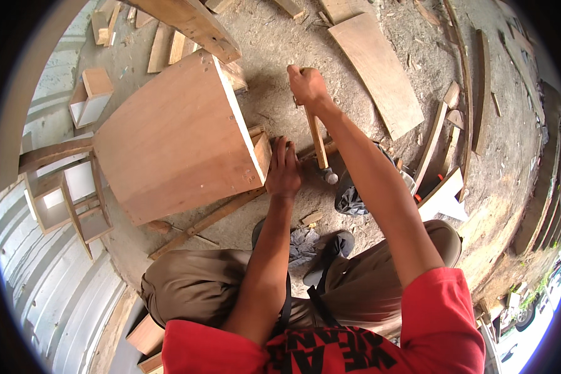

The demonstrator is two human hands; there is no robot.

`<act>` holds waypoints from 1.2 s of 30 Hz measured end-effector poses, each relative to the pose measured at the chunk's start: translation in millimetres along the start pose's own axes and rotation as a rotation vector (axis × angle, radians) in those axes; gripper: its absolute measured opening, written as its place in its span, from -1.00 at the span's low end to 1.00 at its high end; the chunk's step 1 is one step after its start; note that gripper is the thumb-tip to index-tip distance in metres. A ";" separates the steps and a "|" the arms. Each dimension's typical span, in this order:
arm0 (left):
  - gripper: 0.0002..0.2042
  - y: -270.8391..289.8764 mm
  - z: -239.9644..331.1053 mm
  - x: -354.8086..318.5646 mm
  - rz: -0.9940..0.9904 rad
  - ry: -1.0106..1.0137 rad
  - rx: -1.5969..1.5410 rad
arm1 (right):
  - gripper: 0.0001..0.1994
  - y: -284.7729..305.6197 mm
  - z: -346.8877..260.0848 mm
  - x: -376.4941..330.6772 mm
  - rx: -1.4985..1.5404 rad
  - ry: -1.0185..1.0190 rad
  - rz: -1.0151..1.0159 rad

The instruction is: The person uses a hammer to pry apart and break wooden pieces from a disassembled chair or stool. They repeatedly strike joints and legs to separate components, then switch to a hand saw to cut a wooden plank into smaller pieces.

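A large wooden box (174,137) with a smooth plywood face stands on the ground in front of me, to the left. Against its near right corner, beside a small wooden side piece (262,156), rests my left hand (284,169), fingers stretched out and pointing away from me. My right hand (308,86) is closed round the wooden handle of a hammer (316,138), out beyond the box's right side. The hammer's metal head hangs toward me, apart from the box. Whatever lies under my left palm is hidden.
A plywood sheet (380,75) lies at the far right, with long timber strips (484,93) beyond it. A dark plastic bag (351,201) sits near my right knee. Small wooden boxes (93,93) stand by the corrugated metal wall (19,262) on the left. Offcuts litter the ground.
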State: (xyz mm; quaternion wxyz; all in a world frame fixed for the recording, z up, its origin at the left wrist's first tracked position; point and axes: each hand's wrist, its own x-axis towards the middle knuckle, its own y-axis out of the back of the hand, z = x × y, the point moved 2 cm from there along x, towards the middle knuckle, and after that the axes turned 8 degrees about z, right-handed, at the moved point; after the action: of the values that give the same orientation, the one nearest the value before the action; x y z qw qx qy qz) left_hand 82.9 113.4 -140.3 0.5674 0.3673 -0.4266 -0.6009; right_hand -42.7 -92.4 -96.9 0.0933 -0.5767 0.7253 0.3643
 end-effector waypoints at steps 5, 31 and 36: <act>-0.67 4.7 0.6 2.0 0.032 -0.087 0.027 | -0.54 25.7 -8.0 -36.5 0.178 0.041 -0.131; -0.57 69.8 7.0 68.3 -0.710 -0.547 0.067 | -0.79 193.7 29.1 -259.4 -1.361 0.294 -0.581; -0.59 122.8 34.5 61.4 -0.678 -0.561 -0.191 | -0.63 205.3 89.8 -240.2 -1.171 0.124 -0.560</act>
State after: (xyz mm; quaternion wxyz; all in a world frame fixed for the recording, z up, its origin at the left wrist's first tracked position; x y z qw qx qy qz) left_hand 91.0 56.5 -10.9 0.2323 0.2554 -0.3623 -0.8658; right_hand -177.7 163.7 58.6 -0.1869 -0.7192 0.2333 0.6272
